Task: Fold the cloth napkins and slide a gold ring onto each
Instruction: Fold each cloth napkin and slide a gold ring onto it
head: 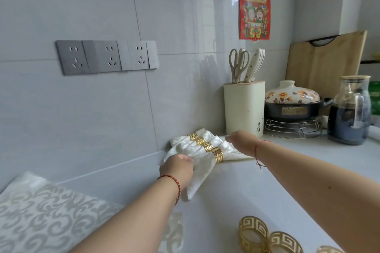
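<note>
While both hands (177,165) (239,139) hold the ringed napkin (202,167), counter (236,191) lies nearer.

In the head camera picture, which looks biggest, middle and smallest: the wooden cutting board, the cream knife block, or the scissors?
1. wooden cutting board, though partly hidden behind the pot.
2. cream knife block.
3. scissors, only the part sticking out of the block shows.

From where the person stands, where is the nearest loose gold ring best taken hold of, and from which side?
Pinch the rim of the nearest loose gold ring from above. It stands on edge on the counter, beside a second ring, so its top arc is free.
</note>
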